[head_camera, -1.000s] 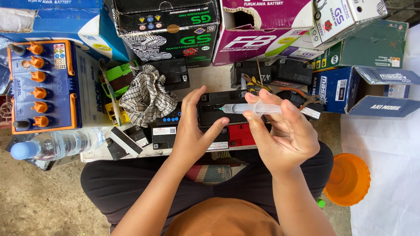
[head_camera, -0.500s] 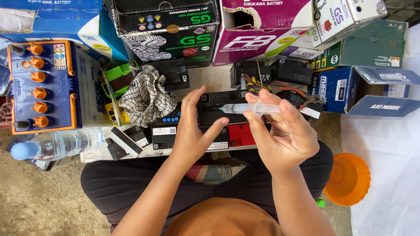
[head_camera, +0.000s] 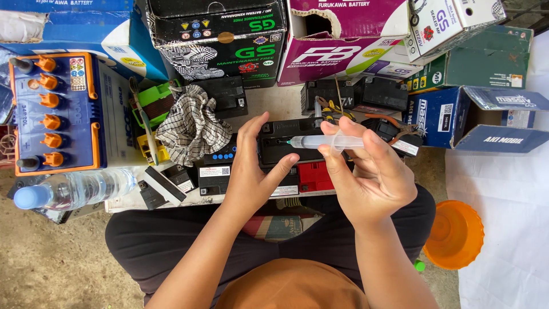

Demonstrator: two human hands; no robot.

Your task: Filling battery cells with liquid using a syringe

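Observation:
My right hand [head_camera: 372, 171] holds a clear plastic syringe [head_camera: 311, 141] level, its tip pointing left over a small black battery [head_camera: 283, 140] on the low board in front of me. My left hand [head_camera: 254, 169] rests on the left side of that black battery, fingers up and thumb spread toward the syringe tip. A red battery [head_camera: 314, 174] lies just under my hands.
A large blue battery with orange caps [head_camera: 54, 111] stands at left, a water bottle [head_camera: 74, 189] below it. A checked rag [head_camera: 191, 129] lies on the board. Battery cartons [head_camera: 223, 34] line the back. An orange funnel [head_camera: 454, 234] sits on white cloth at right.

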